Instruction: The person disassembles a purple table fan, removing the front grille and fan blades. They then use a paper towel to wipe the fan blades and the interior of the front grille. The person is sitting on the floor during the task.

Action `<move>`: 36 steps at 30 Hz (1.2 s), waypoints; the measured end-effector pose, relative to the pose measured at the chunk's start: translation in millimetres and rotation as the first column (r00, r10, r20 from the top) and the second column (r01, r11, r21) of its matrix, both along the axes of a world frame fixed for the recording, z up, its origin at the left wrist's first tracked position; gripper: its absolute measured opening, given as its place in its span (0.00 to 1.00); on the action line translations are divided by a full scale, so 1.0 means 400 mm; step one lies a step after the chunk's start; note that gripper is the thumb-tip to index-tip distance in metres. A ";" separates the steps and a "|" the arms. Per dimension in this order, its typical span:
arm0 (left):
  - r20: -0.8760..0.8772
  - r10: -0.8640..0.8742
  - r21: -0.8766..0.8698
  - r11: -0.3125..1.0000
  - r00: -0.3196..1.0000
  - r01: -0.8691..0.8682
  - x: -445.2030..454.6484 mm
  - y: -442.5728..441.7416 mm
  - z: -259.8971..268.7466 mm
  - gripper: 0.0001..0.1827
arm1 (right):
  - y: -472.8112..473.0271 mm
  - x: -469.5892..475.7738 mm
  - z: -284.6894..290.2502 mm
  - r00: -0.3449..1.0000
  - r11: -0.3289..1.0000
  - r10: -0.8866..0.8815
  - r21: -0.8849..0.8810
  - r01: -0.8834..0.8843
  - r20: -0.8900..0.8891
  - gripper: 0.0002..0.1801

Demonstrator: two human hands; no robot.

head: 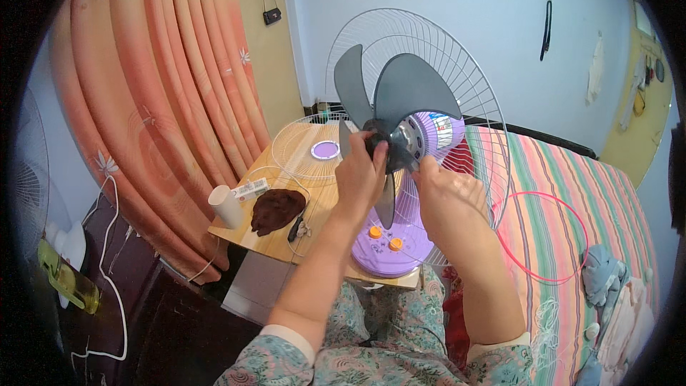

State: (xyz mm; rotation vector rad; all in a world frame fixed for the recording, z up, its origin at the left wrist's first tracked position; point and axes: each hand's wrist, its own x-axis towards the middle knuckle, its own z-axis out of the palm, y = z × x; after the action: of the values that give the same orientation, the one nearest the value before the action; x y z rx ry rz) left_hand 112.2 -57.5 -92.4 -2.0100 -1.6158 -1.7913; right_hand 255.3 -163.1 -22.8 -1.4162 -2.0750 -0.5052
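Note:
A grey fan blade assembly (415,86) sits in front of the round rear wire guard (485,96) of a purple table fan. My left hand (358,174) has its fingers around the dark hub (379,142) at the blades' centre. To the right, my right hand (450,198) is closed at a lower blade edge close to the hub; most of its fingers are hidden. Behind the blades show the silver and purple motor housing (439,131). The purple fan base (394,262) with two orange knobs stands upright at the wooden table's near edge.
On the wooden table (268,244) lie the front wire guard (292,142), a brown cloth (278,209), a white power strip (251,188) and a white cup (226,206). A striped bed (541,171) on the right holds a pink hoop (584,230) and clothes (605,279). Orange curtains (161,91) hang left.

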 end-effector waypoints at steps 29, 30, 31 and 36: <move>-0.342 -0.093 0.429 0.870 0.935 0.243 -0.112 0.075 -0.034 0.26 | 0.013 -0.010 0.025 1.000 0.996 0.024 -0.088 -0.023 0.017 0.07; -0.286 -0.162 0.365 0.893 0.944 0.264 -0.109 0.047 -0.036 0.27 | 0.008 -0.010 0.018 0.998 1.000 -0.017 -0.015 0.018 0.066 0.07; -0.210 -0.190 0.290 0.925 0.959 0.247 -0.129 0.017 -0.051 0.26 | 0.015 -0.017 0.018 0.999 1.000 0.013 -0.008 -0.013 0.048 0.06; 0.122 -0.025 -0.025 0.999 0.992 0.028 -0.265 -0.098 -0.178 0.11 | 0.066 -0.029 -0.025 0.996 0.997 0.080 0.008 -0.080 -0.035 0.06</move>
State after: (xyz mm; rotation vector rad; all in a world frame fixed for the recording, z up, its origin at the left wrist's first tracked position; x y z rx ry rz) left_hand 6.3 -96.5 -163.4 -1.9790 -1.6608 -1.9477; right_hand 243.7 -136.7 -32.8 -1.3231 -2.0902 -0.4507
